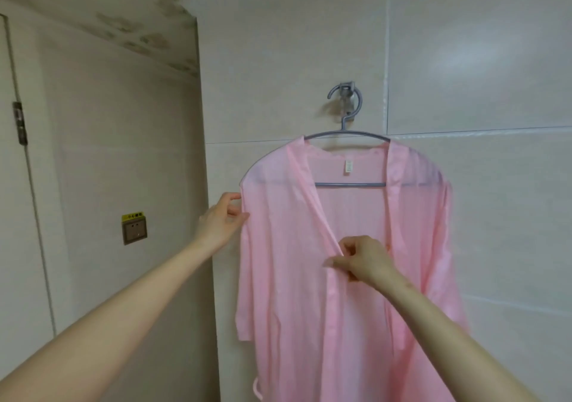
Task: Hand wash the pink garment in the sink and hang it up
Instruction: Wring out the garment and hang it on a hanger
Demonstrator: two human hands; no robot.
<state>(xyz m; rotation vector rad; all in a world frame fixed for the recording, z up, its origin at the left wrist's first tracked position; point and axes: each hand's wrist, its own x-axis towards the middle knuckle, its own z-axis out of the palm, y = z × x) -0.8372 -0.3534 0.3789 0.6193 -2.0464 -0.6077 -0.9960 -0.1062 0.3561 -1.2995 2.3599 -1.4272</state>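
The pink garment point(294, 277), a thin open-front robe, hangs on a grey hanger point(349, 135) hooked over a metal wall hook point(346, 92) on the tiled wall. My left hand point(221, 220) pinches the garment's left shoulder seam between thumb and fingers. My right hand point(362, 260) pinches the front edge band near the middle of the chest. A pink tie loop point(257, 387) dangles at the lower left hem. The sink is out of view.
A wall corner point(207, 216) stands just left of the garment. A covered socket with a yellow label point(134, 228) sits on the recessed wall. A door with a hinge point(19, 123) is at the far left. Stained ceiling above.
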